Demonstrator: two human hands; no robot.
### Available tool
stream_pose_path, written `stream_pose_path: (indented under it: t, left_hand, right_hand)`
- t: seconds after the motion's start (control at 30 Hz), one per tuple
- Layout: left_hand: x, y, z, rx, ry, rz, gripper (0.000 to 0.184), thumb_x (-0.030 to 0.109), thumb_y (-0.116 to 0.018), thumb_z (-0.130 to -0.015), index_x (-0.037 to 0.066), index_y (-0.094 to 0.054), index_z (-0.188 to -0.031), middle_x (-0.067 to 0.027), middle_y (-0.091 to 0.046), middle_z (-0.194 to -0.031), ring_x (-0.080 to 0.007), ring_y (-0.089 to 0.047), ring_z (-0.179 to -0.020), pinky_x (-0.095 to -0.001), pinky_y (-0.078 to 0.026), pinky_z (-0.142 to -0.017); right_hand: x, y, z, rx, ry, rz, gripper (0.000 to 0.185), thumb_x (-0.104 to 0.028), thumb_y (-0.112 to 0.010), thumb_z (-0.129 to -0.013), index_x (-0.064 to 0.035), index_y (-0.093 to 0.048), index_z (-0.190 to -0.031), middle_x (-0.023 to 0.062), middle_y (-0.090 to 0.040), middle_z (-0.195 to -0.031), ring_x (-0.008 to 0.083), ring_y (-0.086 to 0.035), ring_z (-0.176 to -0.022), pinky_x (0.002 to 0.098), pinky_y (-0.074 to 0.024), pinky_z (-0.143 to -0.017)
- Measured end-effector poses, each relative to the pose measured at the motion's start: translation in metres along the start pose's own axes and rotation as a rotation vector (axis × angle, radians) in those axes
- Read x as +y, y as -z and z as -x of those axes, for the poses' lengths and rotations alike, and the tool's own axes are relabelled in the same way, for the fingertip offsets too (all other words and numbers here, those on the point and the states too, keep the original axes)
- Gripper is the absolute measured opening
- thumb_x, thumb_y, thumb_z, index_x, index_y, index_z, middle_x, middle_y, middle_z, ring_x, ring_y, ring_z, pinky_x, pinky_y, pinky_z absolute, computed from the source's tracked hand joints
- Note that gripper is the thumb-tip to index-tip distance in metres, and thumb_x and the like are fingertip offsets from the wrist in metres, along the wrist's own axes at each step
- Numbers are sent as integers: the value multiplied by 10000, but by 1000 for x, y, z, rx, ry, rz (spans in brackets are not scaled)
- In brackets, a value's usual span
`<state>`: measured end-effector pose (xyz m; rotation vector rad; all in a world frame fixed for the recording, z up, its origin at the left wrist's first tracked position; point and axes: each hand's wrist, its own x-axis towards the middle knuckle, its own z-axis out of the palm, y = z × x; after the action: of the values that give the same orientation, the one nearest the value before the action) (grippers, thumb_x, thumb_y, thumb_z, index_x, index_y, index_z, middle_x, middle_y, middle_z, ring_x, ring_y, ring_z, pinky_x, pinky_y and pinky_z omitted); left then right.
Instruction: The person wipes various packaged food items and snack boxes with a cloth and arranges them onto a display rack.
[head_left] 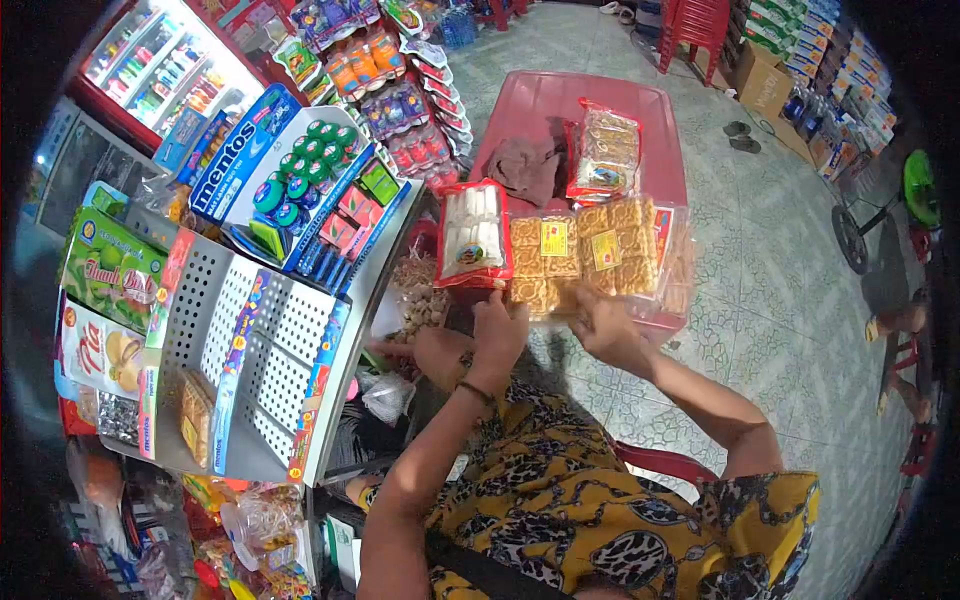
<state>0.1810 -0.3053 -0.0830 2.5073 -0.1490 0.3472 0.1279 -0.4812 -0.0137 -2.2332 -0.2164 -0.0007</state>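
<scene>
My left hand (pixel 499 340) is closed at the lower edge of a red-edged plastic pack (pixel 474 235) of white sticks, which juts past the table's left side. Beside it lie two clear packs of golden moulded cakes with yellow labels, a middle pack (pixel 545 245) and a right pack (pixel 622 240). Curled fingers of my right hand (pixel 607 328) meet the near edge of the middle cake pack; their grip is partly hidden. Farther back on the pink table (pixel 600 90) are another red-edged pack (pixel 606 155) and a crumpled brown cloth (pixel 522 168).
On the left stands a perforated display rack (pixel 290 345) with one cake pack (pixel 195 418) in it. A Mentos stand (pixel 300 190) and a lit drinks fridge (pixel 160 65) are behind. Red stools (pixel 695 30), cartons (pixel 765 85) and a wheel (pixel 850 240) stand around the tiled floor.
</scene>
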Motion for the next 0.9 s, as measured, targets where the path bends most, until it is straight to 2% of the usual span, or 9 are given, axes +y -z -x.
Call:
stream_pose_path:
  t: [0.13,0.27,0.4,0.47,0.53,0.7,0.77,0.8,0.9]
  left_hand:
    - [7,16,-17,-294,186,525,350,341,-604,-761,-9,-604,-749,-126,-532,-530,-214,-510,-482,-341,-426,-541]
    - [13,17,-19,-602,480,730,343,329,-591,-794,-13,-602,-817,-92,-546,-576,-140,-509,-529,-300,-429,-533]
    - [31,11,-13,-521,497,1081,309,253,-570,-826,-33,-577,-942,-98,-573,-645,-163,-551,-581,-308,-456,-555]
    - [41,19,-13,-485,213,1012,296,228,-568,-821,-39,-575,-948,-157,-604,-689,-208,-590,-614,-333,-465,-579]
    - [62,53,-1,-436,3,716,310,227,-567,-805,-29,-572,-979,-223,-611,-776,-299,-615,-693,-374,-463,-617]
    - [43,116,25,-374,-158,660,303,206,-578,-798,7,-554,-1024,-192,-570,-871,-323,-574,-841,-372,-446,-735]
    - [30,130,36,-79,-217,776,347,184,-609,-780,19,-530,-1076,-168,-558,-968,-307,-558,-913,-360,-434,-783]
    - [20,149,35,78,-321,313,391,163,-627,-767,29,-517,-1117,-149,-547,-1043,-289,-539,-973,-353,-419,-820]
    - [3,208,45,357,-271,408,425,136,-641,-750,24,-509,-1137,-149,-557,-1037,-296,-557,-939,-355,-439,-796]
  right_hand:
    - [13,-15,6,116,131,-29,465,-28,-556,-773,5,-420,-1216,236,-517,-1133,343,-515,-1062,362,-424,-887]
    - [33,-16,2,78,-124,-451,411,-1,-536,-805,5,-419,-1199,150,-531,-1144,219,-520,-1060,316,-410,-905]
    - [41,-24,14,205,-161,-594,245,-71,-488,-881,-1,-451,-1114,50,-520,-934,116,-491,-898,260,-412,-781]
    - [43,-33,21,257,-138,-516,205,-143,-490,-893,-31,-462,-1063,25,-473,-869,106,-468,-825,248,-400,-724]
    - [46,-34,25,160,-394,-1172,97,-153,-504,-874,-76,-512,-933,3,-464,-809,104,-454,-724,285,-397,-648]
    - [-18,-16,18,-137,-342,-1382,336,-200,-527,-872,-109,-423,-1179,6,-523,-866,133,-512,-760,304,-438,-693]
    - [-33,-22,-1,-150,-231,-1319,366,-134,-516,-870,-101,-402,-1216,-11,-497,-757,95,-499,-653,245,-435,-593]
    - [-34,-27,-15,-177,-169,-1276,379,-99,-508,-868,-95,-395,-1229,-21,-476,-700,71,-484,-597,215,-423,-534]
    - [-112,-38,-49,-424,-73,-1143,403,-67,-487,-868,-71,-402,-1262,24,-550,-931,87,-506,-689,234,-438,-595]
